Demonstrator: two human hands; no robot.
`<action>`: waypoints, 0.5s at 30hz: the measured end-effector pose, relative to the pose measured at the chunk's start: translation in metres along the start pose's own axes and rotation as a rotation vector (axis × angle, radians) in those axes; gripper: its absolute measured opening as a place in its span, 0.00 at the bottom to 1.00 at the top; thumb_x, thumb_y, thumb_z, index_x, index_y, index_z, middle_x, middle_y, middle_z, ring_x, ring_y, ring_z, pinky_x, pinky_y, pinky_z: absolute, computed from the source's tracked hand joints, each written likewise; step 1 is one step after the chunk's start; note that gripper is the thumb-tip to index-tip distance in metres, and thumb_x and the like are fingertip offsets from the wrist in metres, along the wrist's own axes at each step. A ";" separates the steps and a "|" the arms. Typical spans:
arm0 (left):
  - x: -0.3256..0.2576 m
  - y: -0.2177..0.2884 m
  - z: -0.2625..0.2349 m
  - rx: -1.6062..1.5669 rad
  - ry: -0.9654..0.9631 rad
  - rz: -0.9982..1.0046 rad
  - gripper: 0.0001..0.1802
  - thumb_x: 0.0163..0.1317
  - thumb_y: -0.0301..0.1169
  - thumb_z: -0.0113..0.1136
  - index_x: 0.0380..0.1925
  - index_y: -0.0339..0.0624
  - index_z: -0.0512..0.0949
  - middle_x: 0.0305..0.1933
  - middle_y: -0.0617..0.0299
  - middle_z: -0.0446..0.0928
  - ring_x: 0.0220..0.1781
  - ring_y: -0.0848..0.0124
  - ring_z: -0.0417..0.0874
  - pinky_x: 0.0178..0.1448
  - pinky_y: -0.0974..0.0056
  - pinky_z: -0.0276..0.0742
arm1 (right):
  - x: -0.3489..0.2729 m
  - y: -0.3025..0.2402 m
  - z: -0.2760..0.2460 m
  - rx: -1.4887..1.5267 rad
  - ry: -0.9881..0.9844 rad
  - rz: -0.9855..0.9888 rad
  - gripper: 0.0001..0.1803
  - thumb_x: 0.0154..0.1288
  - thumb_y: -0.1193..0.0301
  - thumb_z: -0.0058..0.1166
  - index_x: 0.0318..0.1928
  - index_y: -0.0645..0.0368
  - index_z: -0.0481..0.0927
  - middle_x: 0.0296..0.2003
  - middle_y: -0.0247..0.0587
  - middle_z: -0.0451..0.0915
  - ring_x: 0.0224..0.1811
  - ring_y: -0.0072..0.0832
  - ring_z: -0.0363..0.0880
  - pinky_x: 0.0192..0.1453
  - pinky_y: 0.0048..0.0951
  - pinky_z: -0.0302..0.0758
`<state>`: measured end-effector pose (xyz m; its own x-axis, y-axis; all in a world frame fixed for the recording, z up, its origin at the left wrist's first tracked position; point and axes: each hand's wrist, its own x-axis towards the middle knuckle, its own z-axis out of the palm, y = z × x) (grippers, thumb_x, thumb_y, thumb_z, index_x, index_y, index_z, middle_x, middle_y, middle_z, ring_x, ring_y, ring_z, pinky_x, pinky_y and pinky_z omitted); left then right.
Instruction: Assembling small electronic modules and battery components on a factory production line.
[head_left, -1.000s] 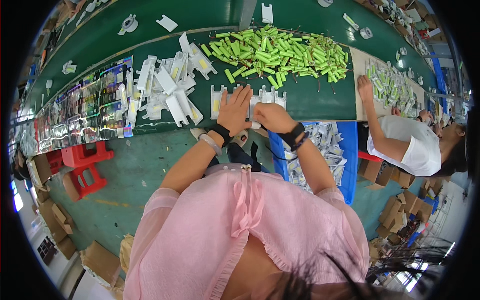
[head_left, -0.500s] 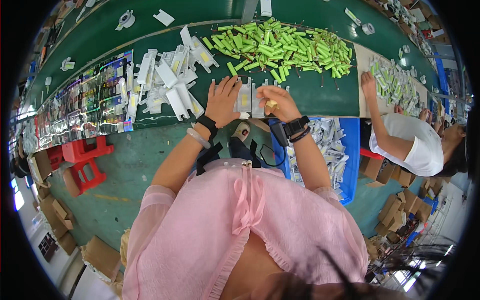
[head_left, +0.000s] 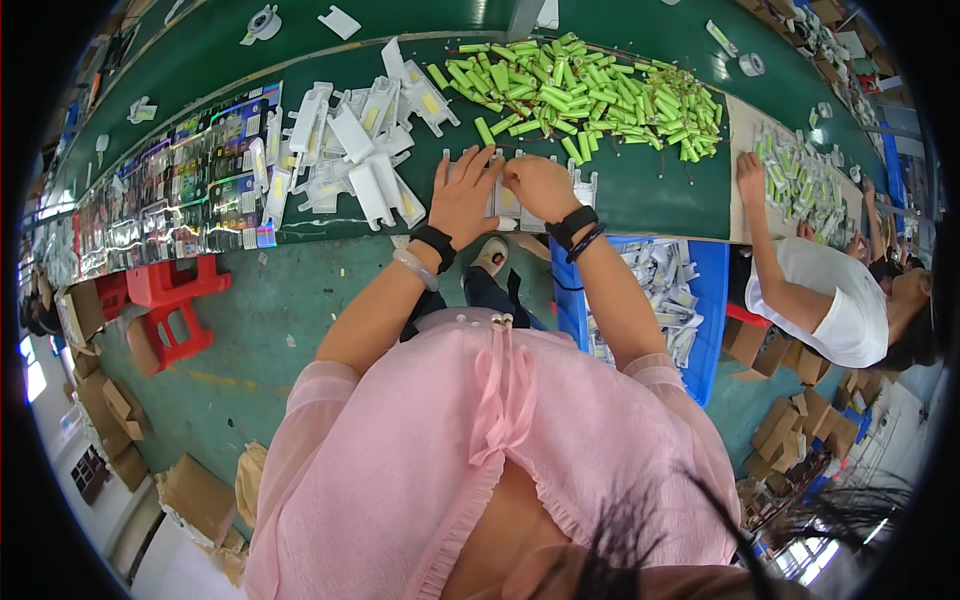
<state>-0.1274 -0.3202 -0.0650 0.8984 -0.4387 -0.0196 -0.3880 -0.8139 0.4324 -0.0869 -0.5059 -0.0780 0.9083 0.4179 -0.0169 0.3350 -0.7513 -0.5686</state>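
Observation:
A short row of white plastic casings (head_left: 508,203) lies at the near edge of the green bench, partly covered by my hands. My left hand (head_left: 464,198) rests on the row's left end, palm down and fingers outstretched. Close beside its fingertips, my right hand (head_left: 542,188) is closed, its curled fingers bent down over the casings. Whatever those fingers hold is hidden. To the right of my right hand, another casing (head_left: 586,188) shows. Beyond the hands is a heap of green cylindrical battery cells (head_left: 590,95) with thin wires.
Left of my hands are piled white casings (head_left: 350,135) and shiny printed cards (head_left: 205,180). A blue bin (head_left: 708,320) with white parts stands below the bench at right. A co-worker in a white top (head_left: 815,300) reaches toward filled casings (head_left: 800,180). Red stools (head_left: 175,290) stand at left.
My right hand has moved left and turned down onto the casings beside my left hand. The small yellowish piece seen in its fingers before is now out of sight. My left hand stays on the row.

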 end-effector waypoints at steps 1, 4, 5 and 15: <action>0.000 0.000 0.000 0.002 0.003 -0.002 0.55 0.39 0.39 0.78 0.71 0.50 0.61 0.76 0.60 0.58 0.78 0.58 0.55 0.78 0.40 0.48 | 0.002 0.002 -0.001 -0.016 -0.036 -0.039 0.06 0.59 0.65 0.59 0.32 0.53 0.82 0.30 0.43 0.81 0.35 0.44 0.83 0.36 0.46 0.78; 0.000 0.000 0.000 0.005 0.003 -0.001 0.54 0.39 0.40 0.77 0.70 0.49 0.63 0.76 0.60 0.58 0.79 0.59 0.55 0.78 0.41 0.47 | 0.000 0.002 -0.007 -0.017 -0.220 -0.117 0.06 0.60 0.66 0.58 0.32 0.54 0.82 0.30 0.43 0.82 0.36 0.45 0.83 0.37 0.46 0.78; -0.001 -0.001 0.000 0.003 0.003 -0.003 0.54 0.39 0.40 0.77 0.70 0.49 0.63 0.76 0.60 0.58 0.79 0.59 0.55 0.78 0.41 0.47 | -0.006 -0.002 -0.008 -0.013 -0.223 -0.115 0.06 0.61 0.66 0.58 0.32 0.54 0.82 0.30 0.43 0.82 0.36 0.45 0.83 0.37 0.46 0.78; -0.001 0.001 0.002 0.025 0.031 -0.010 0.53 0.40 0.41 0.77 0.69 0.49 0.65 0.75 0.60 0.60 0.78 0.59 0.57 0.78 0.41 0.48 | -0.012 -0.006 -0.002 0.077 0.071 0.036 0.06 0.62 0.64 0.60 0.34 0.52 0.82 0.32 0.39 0.81 0.36 0.42 0.83 0.36 0.43 0.77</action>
<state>-0.1289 -0.3210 -0.0662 0.9080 -0.4190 0.0041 -0.3838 -0.8278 0.4093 -0.0997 -0.5076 -0.0726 0.9358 0.3521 0.0182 0.2841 -0.7224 -0.6304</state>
